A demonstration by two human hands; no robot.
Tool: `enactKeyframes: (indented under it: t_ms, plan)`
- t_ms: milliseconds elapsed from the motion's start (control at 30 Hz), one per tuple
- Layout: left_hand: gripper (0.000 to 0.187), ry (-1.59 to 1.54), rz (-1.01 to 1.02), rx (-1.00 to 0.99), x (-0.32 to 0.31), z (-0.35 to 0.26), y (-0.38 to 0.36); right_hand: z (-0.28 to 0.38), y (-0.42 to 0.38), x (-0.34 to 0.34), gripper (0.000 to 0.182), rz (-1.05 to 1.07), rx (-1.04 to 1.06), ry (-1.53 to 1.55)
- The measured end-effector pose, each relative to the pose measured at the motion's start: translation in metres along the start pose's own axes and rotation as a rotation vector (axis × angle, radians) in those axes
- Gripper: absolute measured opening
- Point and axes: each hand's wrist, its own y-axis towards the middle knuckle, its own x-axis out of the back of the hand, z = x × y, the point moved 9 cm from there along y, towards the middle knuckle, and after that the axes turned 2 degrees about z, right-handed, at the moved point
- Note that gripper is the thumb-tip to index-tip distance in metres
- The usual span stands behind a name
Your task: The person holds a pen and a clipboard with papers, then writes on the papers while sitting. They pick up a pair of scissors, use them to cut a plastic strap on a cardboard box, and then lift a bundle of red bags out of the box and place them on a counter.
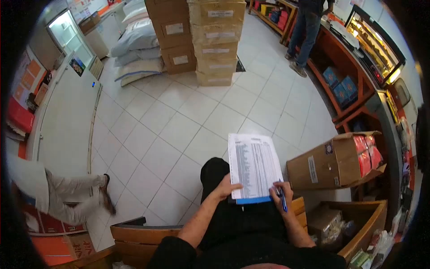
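A stack of printed sheets [255, 163] lies tilted over my lap, with a blue edge [254, 200] showing beneath its bottom side. The sheets carry a table of rows and columns, too small to read. My left hand [227, 187] grips them at the lower left, thumb on top and the other fingers hidden underneath. At the lower right corner, my right hand [283, 193] is closed around a blue pen [283, 200] and touches the paper's edge. The pen slants downward along the hand, away from the printed rows.
An open carton [322, 168] with pink packs stands to my right. Ahead are stacked boxes [217, 45] and sacks [136, 45]. One person [304, 36] stands by the counter at upper right; another person's leg [74, 181] shows at left. Wooden bins [371, 224] flank me.
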Motion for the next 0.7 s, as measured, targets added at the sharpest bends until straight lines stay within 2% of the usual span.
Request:
enactKeyframes:
  t_ms: [567, 700]
  plan:
    - [0.059, -0.043, -0.001, 0.087, 0.002, 0.000, 0.004, -0.013, 0.009, -0.008, 0.025, 0.044, -0.048, -0.031]
    - [0.059, -0.073, 0.003, 0.067, 0.001, -0.002, 0.004, -0.009, 0.013, -0.010, 0.028, 0.121, -0.078, -0.046]
